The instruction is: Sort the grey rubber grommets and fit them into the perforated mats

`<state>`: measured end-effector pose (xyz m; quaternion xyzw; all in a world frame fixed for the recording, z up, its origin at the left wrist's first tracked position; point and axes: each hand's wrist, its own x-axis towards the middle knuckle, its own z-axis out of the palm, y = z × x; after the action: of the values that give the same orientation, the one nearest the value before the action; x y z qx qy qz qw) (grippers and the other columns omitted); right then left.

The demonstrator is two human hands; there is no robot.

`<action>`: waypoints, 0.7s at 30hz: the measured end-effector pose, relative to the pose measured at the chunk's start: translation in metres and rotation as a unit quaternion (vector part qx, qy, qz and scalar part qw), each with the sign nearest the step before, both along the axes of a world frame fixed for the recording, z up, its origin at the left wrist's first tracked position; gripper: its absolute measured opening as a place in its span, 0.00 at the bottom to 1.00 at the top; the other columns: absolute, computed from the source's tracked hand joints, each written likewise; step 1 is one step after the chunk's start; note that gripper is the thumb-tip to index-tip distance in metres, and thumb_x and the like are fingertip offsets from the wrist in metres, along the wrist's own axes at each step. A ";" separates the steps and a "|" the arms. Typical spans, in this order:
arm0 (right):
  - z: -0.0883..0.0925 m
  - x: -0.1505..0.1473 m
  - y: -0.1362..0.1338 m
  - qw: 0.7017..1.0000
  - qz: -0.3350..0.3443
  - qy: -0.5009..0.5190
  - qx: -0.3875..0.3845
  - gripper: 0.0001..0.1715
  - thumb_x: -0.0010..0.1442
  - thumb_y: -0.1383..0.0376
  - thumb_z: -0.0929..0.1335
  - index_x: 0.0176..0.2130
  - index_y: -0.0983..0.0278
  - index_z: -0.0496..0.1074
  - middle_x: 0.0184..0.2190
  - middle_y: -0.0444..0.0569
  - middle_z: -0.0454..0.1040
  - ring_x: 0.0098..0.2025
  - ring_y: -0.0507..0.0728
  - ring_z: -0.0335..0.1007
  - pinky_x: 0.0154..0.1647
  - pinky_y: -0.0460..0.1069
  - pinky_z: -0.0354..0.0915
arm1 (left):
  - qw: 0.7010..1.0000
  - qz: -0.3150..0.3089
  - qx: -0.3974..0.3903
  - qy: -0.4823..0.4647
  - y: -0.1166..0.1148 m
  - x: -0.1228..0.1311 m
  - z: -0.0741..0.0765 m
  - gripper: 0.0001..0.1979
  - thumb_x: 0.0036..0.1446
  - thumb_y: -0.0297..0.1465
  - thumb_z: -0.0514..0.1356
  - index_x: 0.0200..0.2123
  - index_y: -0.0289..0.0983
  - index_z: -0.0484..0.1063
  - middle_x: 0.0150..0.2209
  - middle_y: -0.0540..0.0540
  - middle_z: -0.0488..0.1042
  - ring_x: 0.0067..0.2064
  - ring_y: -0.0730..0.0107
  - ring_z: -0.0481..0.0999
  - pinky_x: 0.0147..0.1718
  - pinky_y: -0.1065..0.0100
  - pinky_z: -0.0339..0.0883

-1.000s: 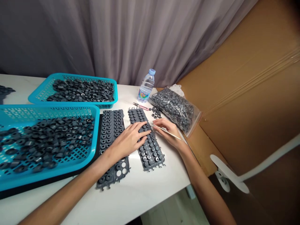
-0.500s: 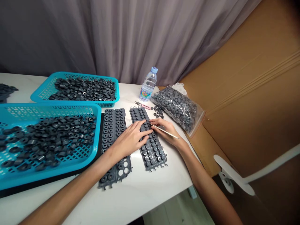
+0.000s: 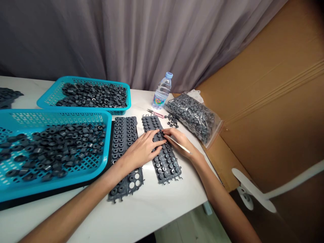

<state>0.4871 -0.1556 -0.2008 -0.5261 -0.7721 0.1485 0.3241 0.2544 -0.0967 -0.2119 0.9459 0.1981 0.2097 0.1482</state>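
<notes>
A dark grey studded panel (image 3: 167, 162) lies on the white table, its rows filled with round rubber pieces. My left hand (image 3: 145, 146) rests across its middle, fingers apart, fingertips touching the pieces. At the panel's right edge my right hand (image 3: 179, 140) is closed round a thin white stick (image 3: 178, 144), its fingertips close to those of my left hand. What the fingertips touch is too small to tell. A second dark panel (image 3: 125, 135) with ring-shaped pieces lies to the left, partly under my left wrist; a few of its near holes are bare.
Two blue baskets (image 3: 107, 135) (image 3: 128, 98) of dark rings stand at the left. Behind the panels are a water bottle (image 3: 162, 91), pink snips (image 3: 157, 113) and loose pieces (image 3: 172, 120). A filled plastic bag (image 3: 193, 116) lies by the cardboard (image 3: 263, 84) at the right.
The whole view has shifted slightly, so the table items appear a little further right. Both hands keep nearly the same place on the panel, and the white stick's angle has changed slightly.
</notes>
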 end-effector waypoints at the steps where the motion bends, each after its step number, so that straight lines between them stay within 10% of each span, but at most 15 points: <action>1: -0.001 -0.001 0.000 1.000 -0.004 0.003 0.004 0.10 0.74 0.61 0.65 0.52 0.58 0.73 0.51 0.53 0.78 0.51 0.61 0.76 0.56 0.59 0.73 | 1.000 0.000 0.000 0.000 0.000 0.000 0.000 0.20 0.73 0.35 0.54 0.63 0.44 0.73 0.69 0.38 0.60 0.69 0.51 0.62 0.67 0.49 0.59; 10: -0.001 0.026 0.006 0.968 -0.191 0.097 0.129 0.11 0.74 0.58 0.64 0.51 0.60 0.68 0.57 0.59 0.71 0.54 0.63 0.74 0.57 0.62 0.71 | 1.000 0.002 -0.006 0.007 0.000 0.000 0.000 0.20 0.72 0.34 0.54 0.64 0.47 0.73 0.69 0.39 0.62 0.69 0.53 0.63 0.67 0.50 0.61; 21: 0.007 0.008 -0.001 0.993 -0.090 0.079 0.011 0.11 0.72 0.57 0.68 0.49 0.59 0.76 0.51 0.52 0.78 0.50 0.60 0.77 0.52 0.56 0.74 | 1.000 0.002 0.002 0.000 0.000 0.001 -0.001 0.21 0.72 0.34 0.54 0.64 0.46 0.72 0.71 0.38 0.57 0.70 0.51 0.61 0.68 0.49 0.59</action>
<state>0.4951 -0.1565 -0.1938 -0.5767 -0.6950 0.1515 0.4017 0.2552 -0.0970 -0.2126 0.9458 0.1999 0.2104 0.1460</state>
